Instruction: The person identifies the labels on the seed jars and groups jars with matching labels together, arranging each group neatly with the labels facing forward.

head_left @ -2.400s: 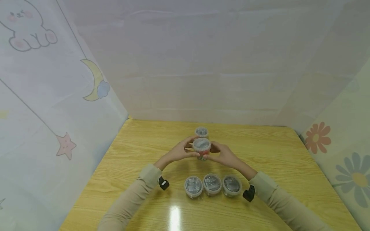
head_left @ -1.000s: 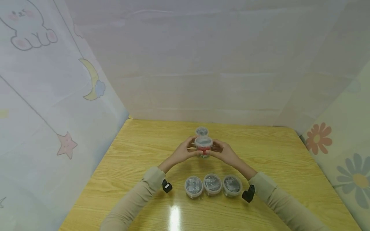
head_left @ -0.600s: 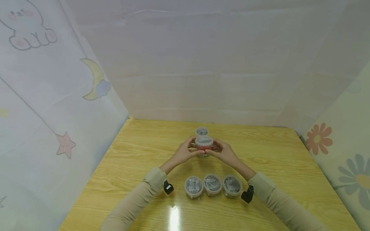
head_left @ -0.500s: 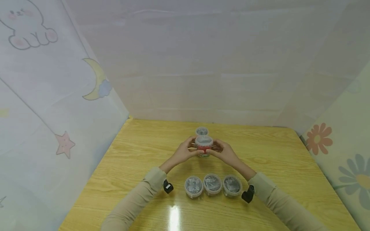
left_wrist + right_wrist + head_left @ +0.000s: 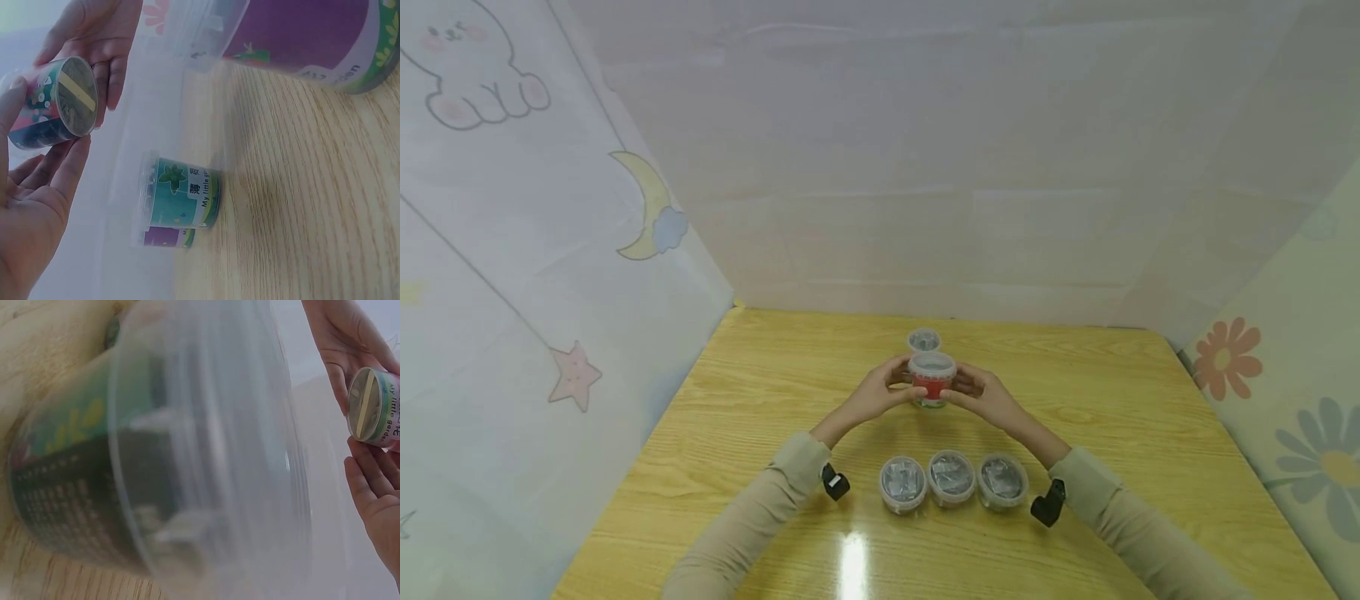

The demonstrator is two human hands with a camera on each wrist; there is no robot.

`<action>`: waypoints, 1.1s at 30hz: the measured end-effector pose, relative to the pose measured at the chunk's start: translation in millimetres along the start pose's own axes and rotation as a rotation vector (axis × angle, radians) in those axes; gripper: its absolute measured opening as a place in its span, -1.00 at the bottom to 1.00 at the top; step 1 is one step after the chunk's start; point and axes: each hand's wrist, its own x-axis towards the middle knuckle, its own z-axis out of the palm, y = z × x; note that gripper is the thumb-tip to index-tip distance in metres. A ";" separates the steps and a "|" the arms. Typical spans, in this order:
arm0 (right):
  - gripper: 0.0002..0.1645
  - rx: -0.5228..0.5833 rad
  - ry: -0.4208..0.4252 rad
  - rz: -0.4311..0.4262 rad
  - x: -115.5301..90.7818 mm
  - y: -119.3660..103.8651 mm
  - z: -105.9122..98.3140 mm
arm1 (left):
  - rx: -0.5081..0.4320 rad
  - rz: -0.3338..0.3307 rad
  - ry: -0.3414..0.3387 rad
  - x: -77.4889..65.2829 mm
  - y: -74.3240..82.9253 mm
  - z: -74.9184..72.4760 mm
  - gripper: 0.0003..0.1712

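Above the table's middle, a lidded clear plastic tub [image 5: 932,385] with a red label is held upright between both hands. My left hand [image 5: 871,395] grips its left side, thumb at the front and fingers behind. From the other side my right hand [image 5: 988,402] grips it the same way. The left wrist view shows the held tub's [image 5: 55,103] label with white flowers and a pale strip across its base; in the right wrist view, "My little garden" is printed on the tub [image 5: 378,406]. A similar tub [image 5: 923,341] stands behind it, partly covered.
Nearer me, three lidded tubs stand in a row: left [image 5: 903,484], middle [image 5: 951,478] and right [image 5: 1002,482]. A teal-labelled tub [image 5: 186,194] partly hides a purple-labelled one [image 5: 167,237]. The wooden table [image 5: 760,358] meets a pale backdrop [image 5: 880,208].
The held tub has moved slightly away from me and rightward, and has turned so its red label faces front. Both hands keep their hold; the standing tubs have stayed put.
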 end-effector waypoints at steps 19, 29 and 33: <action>-0.47 -0.150 0.161 0.048 -5.7 -40.0 12.9 | -0.003 0.005 0.033 -4.5 34.0 4.1 -0.23; -0.46 -0.110 0.135 -0.003 -1.8 -10.9 5.6 | -0.019 0.000 0.055 4.4 3.3 4.7 -0.18; -0.47 -0.096 0.101 -0.053 -1.8 -3.3 2.6 | -0.043 -0.001 0.022 3.9 4.6 2.3 -0.17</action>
